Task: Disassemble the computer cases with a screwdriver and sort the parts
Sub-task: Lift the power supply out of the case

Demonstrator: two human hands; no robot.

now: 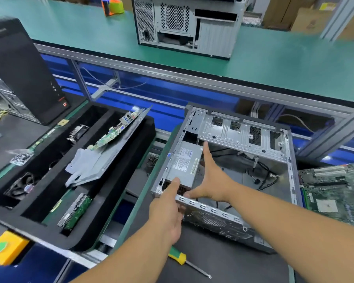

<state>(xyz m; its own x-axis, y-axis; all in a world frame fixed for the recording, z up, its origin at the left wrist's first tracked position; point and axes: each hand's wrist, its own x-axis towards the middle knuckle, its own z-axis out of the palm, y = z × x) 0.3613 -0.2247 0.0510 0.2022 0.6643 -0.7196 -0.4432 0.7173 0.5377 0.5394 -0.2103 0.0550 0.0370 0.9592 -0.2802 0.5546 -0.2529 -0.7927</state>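
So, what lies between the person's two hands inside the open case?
In the head view, the grey power supply lies between the left hand and the right hand, at the open case's left corner.

Dark mat (223, 260) carries open case (243, 152), screwdriver (187, 262), motherboard (333, 190).

Silver-grey case (243, 135) — green-and-yellow screwdriver handle (179, 256), teal benchtop (274, 64), black tray (114, 201).
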